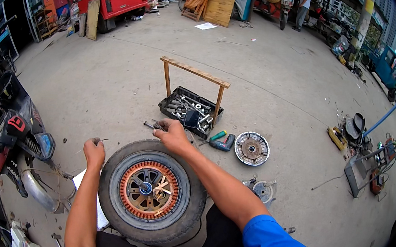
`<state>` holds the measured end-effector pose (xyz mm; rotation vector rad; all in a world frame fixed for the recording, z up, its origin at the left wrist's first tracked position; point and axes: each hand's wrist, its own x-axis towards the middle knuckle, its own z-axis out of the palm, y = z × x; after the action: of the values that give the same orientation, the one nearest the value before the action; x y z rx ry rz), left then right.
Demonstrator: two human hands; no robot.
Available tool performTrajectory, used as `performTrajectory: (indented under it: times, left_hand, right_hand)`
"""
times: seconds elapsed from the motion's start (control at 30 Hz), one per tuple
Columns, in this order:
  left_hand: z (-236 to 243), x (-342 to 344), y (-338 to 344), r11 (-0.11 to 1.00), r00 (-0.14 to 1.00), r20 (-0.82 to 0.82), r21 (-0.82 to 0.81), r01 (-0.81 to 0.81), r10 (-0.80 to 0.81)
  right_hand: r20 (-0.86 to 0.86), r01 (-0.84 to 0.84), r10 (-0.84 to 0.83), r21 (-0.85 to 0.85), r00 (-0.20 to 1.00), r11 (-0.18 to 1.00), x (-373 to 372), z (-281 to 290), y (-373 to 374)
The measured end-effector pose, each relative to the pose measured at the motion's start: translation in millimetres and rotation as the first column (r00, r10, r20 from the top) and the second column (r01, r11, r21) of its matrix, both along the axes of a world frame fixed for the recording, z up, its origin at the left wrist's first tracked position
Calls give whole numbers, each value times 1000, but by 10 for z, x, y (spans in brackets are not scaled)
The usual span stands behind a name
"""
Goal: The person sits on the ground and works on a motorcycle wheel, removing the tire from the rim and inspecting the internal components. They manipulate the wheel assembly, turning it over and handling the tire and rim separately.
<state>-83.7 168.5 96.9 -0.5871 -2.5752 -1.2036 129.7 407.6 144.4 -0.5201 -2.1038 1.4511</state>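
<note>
A scooter wheel with its hub motor opened lies flat before me, its black tyre around a ring of copper windings. Pale ties and wire ends stick up beside its central shaft. Left of the tyre, my left hand is closed in a pinch, with a thin tip showing above the fingers; its kind is too small to tell. Beyond the tyre's far edge my right hand is closed around a small dark metal piece, mostly hidden by the fingers.
A wooden-handled toolbox full of sockets stands ahead. Near it lie a green-handled screwdriver, a cordless drill and a round metal motor cover. Scooter parts crowd the left; welding gear sits right. A person stands far off.
</note>
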Motion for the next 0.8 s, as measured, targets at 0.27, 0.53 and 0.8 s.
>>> performTrajectory:
  times: [0.27, 0.53, 0.8]
  left_hand:
    - [115, -49, 135, 999, 999, 52, -54, 0, 3]
    - [94, -18, 139, 1000, 999, -35, 3, -7, 7]
    - [66, 39, -170, 996, 997, 69, 76, 37, -42]
  right_hand:
    - [-44, 50, -49, 34, 998, 998, -12, -61, 36]
    - [-43, 50, -49, 36, 998, 998, 25, -37, 61]
    - [-71, 65, -63, 26, 996, 998, 102, 25, 51]
